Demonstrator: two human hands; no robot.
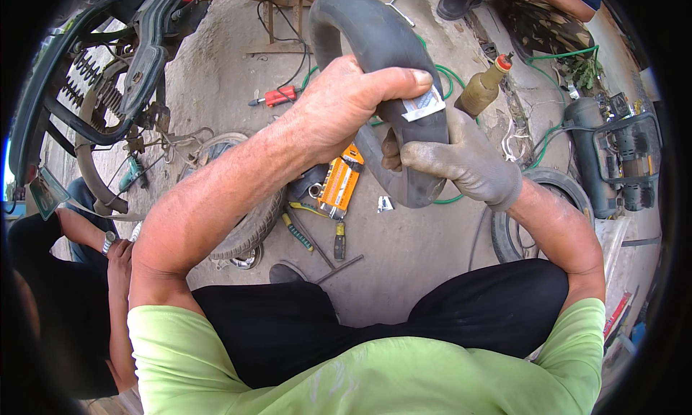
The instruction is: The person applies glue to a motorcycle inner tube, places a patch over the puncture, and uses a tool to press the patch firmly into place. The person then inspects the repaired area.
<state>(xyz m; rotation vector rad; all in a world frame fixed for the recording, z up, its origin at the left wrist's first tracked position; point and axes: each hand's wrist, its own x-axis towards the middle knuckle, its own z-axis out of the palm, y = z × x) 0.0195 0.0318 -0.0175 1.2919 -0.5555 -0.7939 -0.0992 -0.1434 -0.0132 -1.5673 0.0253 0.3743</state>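
Observation:
A black rubber inner tube (378,29), puffed out and curved, is held up in front of me. My bare left hand (342,101) is closed round it, the thumb pressing beside a small white-and-blue patch (424,105) on the tube. My right hand (472,159), in a grey work glove, grips the tube just below the patch, thumb on the near side. The fingers of the left hand are mostly hidden behind the wrist and tube.
Below lie an orange tool case (341,184), a screwdriver (339,241) and a tire (252,231). A wheel (501,235) and an air compressor (613,152) are at right, near a bottle (481,87) and green hose (555,127). A motorcycle frame (144,69) stands left; people sit left and far right.

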